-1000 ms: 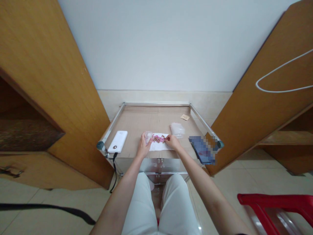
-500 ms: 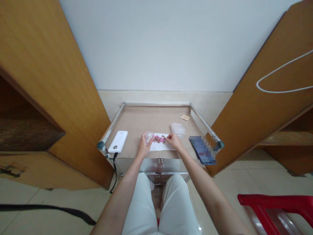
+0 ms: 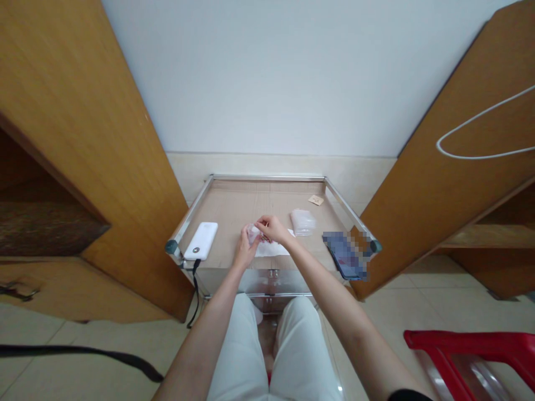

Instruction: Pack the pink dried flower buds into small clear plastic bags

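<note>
My left hand [image 3: 246, 248] is closed around a small clear plastic bag [image 3: 252, 230] at the left end of a white sheet [image 3: 271, 250]. My right hand [image 3: 271, 227] reaches across to the bag, fingertips pinched together at its upper right. What those fingers hold, if anything, is too small to make out. Beneath the right hand lies a pile of small pink and brown bead-like pieces [image 3: 266, 239] on the sheet, mostly covered by that hand. Just right of it rests a stack of clear plastic bags [image 3: 302, 222].
A white power bank [image 3: 202, 241] with a black cable lies at the table's left. At the right is a phone [image 3: 343, 256], partly blurred. A small tan card [image 3: 316, 200] lies farther back. A metal rail [image 3: 270, 178] edges the table [image 3: 234, 203]; wooden cabinets flank it.
My right hand has moved left, from the bead-like pieces to the bag in my left hand, now covering much of the pile. The left hand stays in place.
</note>
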`<action>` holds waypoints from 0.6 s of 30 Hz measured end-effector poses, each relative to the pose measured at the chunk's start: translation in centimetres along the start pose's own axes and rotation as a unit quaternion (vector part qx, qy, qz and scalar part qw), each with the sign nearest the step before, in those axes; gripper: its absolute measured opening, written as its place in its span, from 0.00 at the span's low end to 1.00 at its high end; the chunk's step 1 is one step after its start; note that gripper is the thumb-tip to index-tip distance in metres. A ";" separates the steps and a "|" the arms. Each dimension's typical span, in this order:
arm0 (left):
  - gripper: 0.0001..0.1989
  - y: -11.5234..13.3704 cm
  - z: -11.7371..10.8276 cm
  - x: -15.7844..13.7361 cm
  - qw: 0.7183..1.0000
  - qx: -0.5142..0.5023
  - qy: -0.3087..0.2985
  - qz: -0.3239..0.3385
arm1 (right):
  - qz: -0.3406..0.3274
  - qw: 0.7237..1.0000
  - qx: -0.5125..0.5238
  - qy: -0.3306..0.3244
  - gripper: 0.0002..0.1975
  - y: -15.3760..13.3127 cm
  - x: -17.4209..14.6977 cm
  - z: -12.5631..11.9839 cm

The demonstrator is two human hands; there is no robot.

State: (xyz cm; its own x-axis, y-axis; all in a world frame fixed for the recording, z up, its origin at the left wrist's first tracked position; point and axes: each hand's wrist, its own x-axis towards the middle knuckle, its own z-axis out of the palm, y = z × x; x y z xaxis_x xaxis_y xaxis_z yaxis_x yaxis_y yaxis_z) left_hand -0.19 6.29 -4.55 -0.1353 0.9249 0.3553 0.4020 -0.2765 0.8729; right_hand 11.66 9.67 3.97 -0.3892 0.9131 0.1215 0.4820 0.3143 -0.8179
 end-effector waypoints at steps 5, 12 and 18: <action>0.25 0.2 0.0 0.0 1.000 -0.006 0.000 0.015 | -0.006 0.993 -0.055 0.099 0.08 2.1 -0.7 -1.1; 0.26 0.2 -0.1 -0.1 1.000 0.013 -0.001 0.005 | 0.089 0.971 -0.214 0.053 0.08 5.3 -3.1 -1.8; 0.25 0.2 -0.1 -0.1 1.000 0.012 0.001 0.008 | 0.100 0.956 -0.274 0.033 0.10 6.5 -2.6 -0.7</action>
State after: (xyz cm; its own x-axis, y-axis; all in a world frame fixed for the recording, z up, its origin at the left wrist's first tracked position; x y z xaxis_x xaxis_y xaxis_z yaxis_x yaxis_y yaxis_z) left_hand -0.23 6.09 -4.39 -0.1298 0.9200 0.3697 0.4254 -0.2851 0.8589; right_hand 16.41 9.55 -1.27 -0.2045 0.9779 0.0439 0.8870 0.2041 -0.4142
